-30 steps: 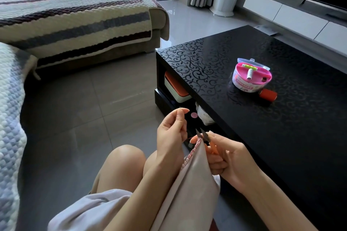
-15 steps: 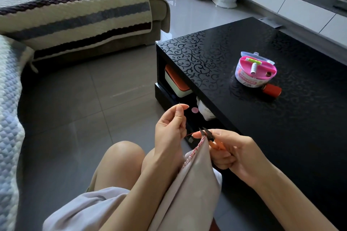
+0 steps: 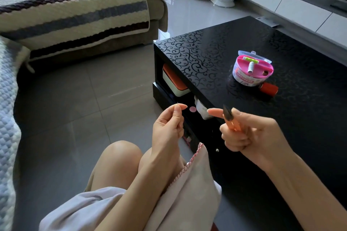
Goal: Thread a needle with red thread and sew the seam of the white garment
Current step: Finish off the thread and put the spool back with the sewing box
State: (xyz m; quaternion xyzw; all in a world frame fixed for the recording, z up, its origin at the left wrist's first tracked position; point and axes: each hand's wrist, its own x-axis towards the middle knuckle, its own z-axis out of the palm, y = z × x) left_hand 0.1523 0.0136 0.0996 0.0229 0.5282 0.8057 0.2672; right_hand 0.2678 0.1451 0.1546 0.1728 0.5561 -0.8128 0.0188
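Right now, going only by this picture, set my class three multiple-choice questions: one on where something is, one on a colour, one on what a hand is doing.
1. Where is the red spool?
A) on the floor
B) on the table beside the sewing box
C) on the lap

2. What colour are the handles of the snips?
A) blue
B) orange
C) green

3. What is the left hand doing?
A) pinching the needle
B) lying flat
C) gripping the spool

Answers:
1 B: it lies on the black top next to the pink box.
2 B: orange shows in the grip of the right hand.
3 A: thumb and forefinger pinch it, tip up.
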